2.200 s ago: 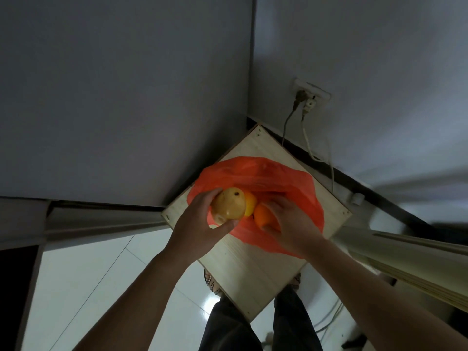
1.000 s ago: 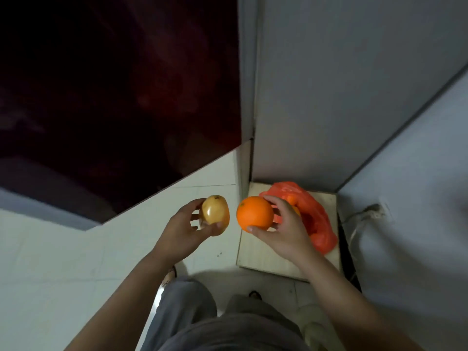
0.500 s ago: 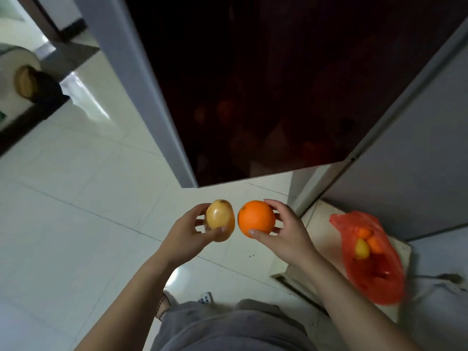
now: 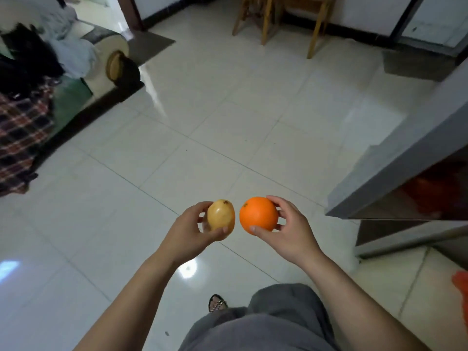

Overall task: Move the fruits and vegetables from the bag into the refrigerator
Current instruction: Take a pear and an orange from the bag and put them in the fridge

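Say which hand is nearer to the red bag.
Right: the right hand, holding the orange, is up-left of the bag; the left hand, with the yellow fruit, farther left.
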`<state>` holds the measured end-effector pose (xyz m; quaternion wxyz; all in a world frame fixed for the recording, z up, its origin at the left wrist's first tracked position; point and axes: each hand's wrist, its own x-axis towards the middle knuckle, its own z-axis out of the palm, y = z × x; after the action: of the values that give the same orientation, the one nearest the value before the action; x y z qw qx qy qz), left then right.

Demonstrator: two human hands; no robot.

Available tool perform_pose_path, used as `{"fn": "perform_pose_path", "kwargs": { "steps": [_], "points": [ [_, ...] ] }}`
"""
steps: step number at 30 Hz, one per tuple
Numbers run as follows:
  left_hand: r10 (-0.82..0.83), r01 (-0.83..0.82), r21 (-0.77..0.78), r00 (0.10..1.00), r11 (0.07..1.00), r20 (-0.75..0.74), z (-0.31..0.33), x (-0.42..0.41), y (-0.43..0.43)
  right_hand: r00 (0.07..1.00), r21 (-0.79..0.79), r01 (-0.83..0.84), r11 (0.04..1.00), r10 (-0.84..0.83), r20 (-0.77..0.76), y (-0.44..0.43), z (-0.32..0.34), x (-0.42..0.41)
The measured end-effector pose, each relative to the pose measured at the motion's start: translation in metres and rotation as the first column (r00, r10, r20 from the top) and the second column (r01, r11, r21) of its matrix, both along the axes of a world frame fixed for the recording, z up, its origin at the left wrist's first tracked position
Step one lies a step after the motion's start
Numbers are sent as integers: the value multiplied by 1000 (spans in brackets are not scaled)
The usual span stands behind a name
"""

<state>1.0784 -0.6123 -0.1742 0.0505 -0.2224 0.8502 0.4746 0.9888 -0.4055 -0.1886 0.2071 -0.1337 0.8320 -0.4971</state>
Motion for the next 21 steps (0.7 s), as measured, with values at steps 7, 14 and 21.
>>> {"fn": "perform_pose_path", "kwargs": {
  "steps": [7, 14, 21],
  "points": [
    [27, -27, 14, 1000, 1000, -4, 2, -12, -77, 999, 13, -36, 999, 36, 0, -87, 5, -22],
    [-38, 38, 4, 999, 999, 1, -6, -80, -119, 999, -9, 36, 999, -36, 3, -121, -6, -81],
    [-191, 191, -37, 982, 981, -5, -7, -210, -138, 987, -16, 159, 987, -158, 39, -126, -19, -191]
  ]
}}
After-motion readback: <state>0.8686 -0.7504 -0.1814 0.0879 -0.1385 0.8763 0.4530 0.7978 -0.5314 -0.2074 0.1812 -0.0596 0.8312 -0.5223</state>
